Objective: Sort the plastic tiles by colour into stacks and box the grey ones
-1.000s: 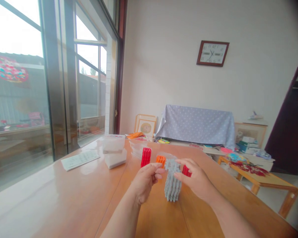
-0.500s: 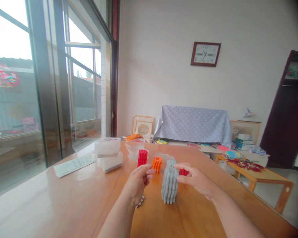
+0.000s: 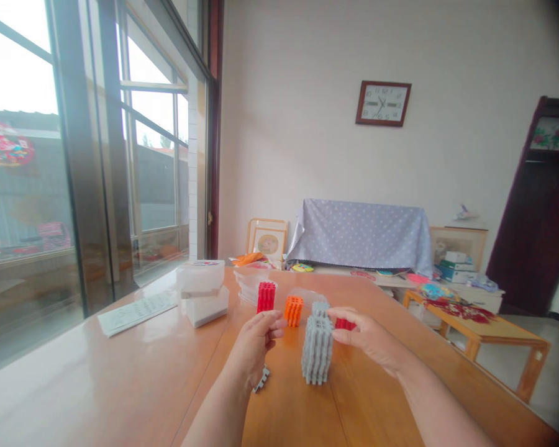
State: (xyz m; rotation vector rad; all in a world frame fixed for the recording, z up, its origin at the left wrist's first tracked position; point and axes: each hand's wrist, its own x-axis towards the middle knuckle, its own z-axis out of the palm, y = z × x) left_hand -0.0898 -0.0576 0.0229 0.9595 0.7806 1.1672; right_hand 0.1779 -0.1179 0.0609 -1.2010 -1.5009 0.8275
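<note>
A tall grey tower of interlocking plastic pieces [image 3: 317,354] stands upright on the table in front of me. My right hand [image 3: 366,338] is at its upper right side, thumb and fingers apart in a curve; whether the fingertips touch the tower I cannot tell. To the tower's left is my left hand [image 3: 259,338], its fingers curled and pressed together; anything in them is hidden. A loose grey piece [image 3: 261,379] shows beside my left wrist. Beyond the hands stand a red stack [image 3: 266,297] and a shorter orange stack [image 3: 293,310]. Another red stack [image 3: 343,324] is partly behind my right hand.
Whitish plastic boxes [image 3: 205,304] are piled on the wooden table [image 3: 205,366], beside a printed sheet [image 3: 137,310]. Clear plastic containers [image 3: 251,279] lie near the far edge. A low wooden table [image 3: 503,329] stands to the right. Windows line the left side.
The camera view has shifted slightly. My left hand's fingers are a little closer together. My right hand stays beside the grey tower, and the stacks have not visibly moved.
</note>
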